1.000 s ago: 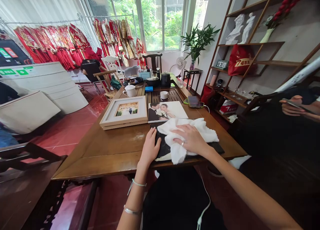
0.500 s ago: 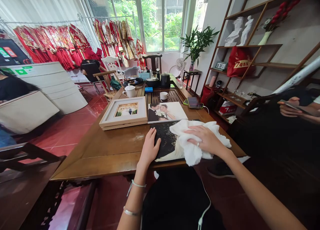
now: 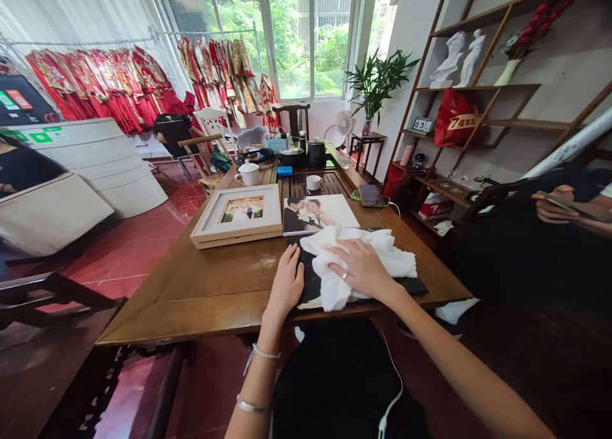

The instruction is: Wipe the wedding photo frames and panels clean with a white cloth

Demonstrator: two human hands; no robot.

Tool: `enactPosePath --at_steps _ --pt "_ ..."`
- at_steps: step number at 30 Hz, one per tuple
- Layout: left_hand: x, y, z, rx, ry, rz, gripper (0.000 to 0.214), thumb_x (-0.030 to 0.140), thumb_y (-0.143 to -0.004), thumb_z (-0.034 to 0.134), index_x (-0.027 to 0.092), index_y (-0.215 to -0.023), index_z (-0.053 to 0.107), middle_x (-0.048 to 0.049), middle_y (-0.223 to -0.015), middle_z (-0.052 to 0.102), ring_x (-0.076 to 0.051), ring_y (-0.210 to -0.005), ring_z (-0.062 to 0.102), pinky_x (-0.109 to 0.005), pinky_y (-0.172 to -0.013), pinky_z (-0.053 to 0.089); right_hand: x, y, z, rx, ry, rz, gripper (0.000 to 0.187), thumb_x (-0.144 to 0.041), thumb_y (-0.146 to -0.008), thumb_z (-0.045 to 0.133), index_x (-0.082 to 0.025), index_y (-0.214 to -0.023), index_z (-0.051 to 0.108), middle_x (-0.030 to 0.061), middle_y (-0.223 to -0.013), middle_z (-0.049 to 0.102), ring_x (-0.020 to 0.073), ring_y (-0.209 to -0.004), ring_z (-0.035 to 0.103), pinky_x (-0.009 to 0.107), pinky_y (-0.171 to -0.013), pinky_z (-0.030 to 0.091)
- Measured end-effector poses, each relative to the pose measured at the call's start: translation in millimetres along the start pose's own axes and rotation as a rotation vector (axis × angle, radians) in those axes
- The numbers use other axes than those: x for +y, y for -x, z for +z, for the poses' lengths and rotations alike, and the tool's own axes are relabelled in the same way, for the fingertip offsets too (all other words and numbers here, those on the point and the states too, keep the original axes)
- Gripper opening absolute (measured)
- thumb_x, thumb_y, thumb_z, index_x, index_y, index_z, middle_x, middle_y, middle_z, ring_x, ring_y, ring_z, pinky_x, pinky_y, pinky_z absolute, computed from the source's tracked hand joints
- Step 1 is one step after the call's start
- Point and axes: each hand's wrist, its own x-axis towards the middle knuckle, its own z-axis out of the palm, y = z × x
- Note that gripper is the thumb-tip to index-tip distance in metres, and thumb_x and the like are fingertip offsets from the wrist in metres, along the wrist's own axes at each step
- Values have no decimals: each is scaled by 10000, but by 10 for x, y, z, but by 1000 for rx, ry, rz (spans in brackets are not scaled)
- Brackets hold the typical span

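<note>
A dark photo print (image 3: 312,281) lies flat at the near edge of the wooden table (image 3: 210,286). My left hand (image 3: 285,285) rests open on the print's left edge, fingers flat. My right hand (image 3: 362,268) presses a crumpled white cloth (image 3: 354,255) onto the print, fingers spread over the cloth. The cloth covers most of the print's middle and right side.
Behind the print lie a wedding photo print (image 3: 316,212) and a white framed photo (image 3: 238,212). Farther back stand a tea tray with a white cup (image 3: 313,181), a teapot (image 3: 248,171) and a phone (image 3: 371,195). Another person's hands (image 3: 554,204) hold a phone at the right.
My right hand slid the cloth to the right across the print, then back to the left to the middle. My left hand stayed on the print's left edge.
</note>
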Motion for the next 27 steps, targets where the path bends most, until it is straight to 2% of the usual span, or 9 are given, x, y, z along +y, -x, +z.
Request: enactPosePath --at_steps 3,6,10,15,18,22,25,27 --pt "-26 7 -3 -11 22 14 454 205 -917 394 155 -1348 525 -152 -1487 450 -254 -1427 359 -485 -1199 252 -54 260 -82 18 -72 -107 375 -409 -948 490 -241 -1255 624 118 -1332 580 316 -1216 482 502 -1007 396" --pt "-48 13 -7 -12 49 26 463 203 -909 417 179 -1361 515 -138 -1495 443 -253 -1430 353 -499 -1198 249 -23 457 -204 -27 -148 -204 372 -382 -918 549 -267 -1265 617 103 -1347 572 310 -1248 469 512 -1024 392" --pt "-27 12 -11 -1 38 13 457 205 -913 404 167 -1355 518 -143 -1488 450 -252 -1428 358 -498 -1203 237 154 486 -311 -134 -241 -255 364 -371 -879 606 -289 -1233 632 79 -1361 565 283 -1254 483 492 -1038 395" --pt "7 7 -15 -8 13 12 452 192 -911 398 159 -1342 529 -144 -1477 466 -252 -1423 366 -496 -1203 246 381 200 -218 -101 -196 -153 329 -352 -925 508 -271 -1212 648 83 -1331 589 286 -1220 505 503 -1021 394" --pt "-2 6 -10 10 22 17 444 193 -909 405 182 -1332 539 -129 -1470 477 -248 -1414 382 -494 -1198 261 406 -50 -130 -85 -127 -100 431 -363 -937 466 -253 -1345 554 106 -1328 590 300 -1186 513 500 -983 407" --pt "-11 3 -7 16 4 9 445 196 -903 412 159 -1327 541 -145 -1467 476 -257 -1406 393 -493 -1196 265 300 -390 -62 -150 -43 -36 623 -376 -937 452 -171 -1510 318 150 -1389 542 331 -1195 488 486 -965 407" --pt "3 -5 -20 1 -22 5 444 183 -893 417 141 -1317 545 -163 -1458 480 -273 -1394 405 -504 -1188 277 153 -590 -17 -198 -5 -35 619 -384 -943 433 -151 -1506 325 148 -1442 492 349 -1240 441 494 -979 388" --pt "26 -10 -36 -1 -28 14 436 167 -884 421 147 -1297 558 -160 -1440 494 -275 -1382 416 -499 -1181 289 42 -658 16 -207 -3 -64 588 -369 -942 434 -205 -1500 349 118 -1419 518 347 -1227 440 499 -964 389"
